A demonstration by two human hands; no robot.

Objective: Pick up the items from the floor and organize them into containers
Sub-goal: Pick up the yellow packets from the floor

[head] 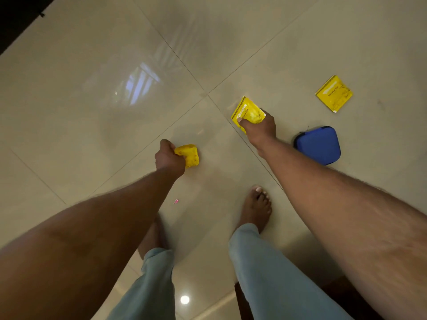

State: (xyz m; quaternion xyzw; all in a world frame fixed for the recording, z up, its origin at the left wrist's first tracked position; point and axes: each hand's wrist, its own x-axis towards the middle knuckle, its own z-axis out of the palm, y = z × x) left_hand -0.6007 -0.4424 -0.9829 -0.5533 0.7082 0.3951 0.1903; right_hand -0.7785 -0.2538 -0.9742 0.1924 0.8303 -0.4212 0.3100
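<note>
Right now your left hand (169,158) is clenched round a crumpled yellow packet (190,155), held low over the floor (92,135) just left of where four pale glossy tiles meet. Your right hand (260,128) grasps a flat yellow tea sachet (248,112), thumb on its near face and fingers curled behind, with the sachet's serrated top edge tilted up and away from you; whether its lower corner touches the tile you cannot tell. A second flat sachet (334,93) marked masala tea lies on the floor to the far right, well apart from both hands, with bare tile all round its edges. A blue zip case (318,145) lies just beside your right wrist, on its outer side, between that wrist and the second flat sachet. Your bare right foot (256,209) stands near the diagonal grout line that runs under your right forearm; your left foot (154,234) is blurred and partly hidden by your left arm. A tiny pink scrap (176,201) lies between the feet and the left hand. Wide open tile stretches ahead and to the left, as far as a dark edge (18,19) in the far left corner. At lower right a dark brown surface (342,294) shows between your right leg and arm.
</note>
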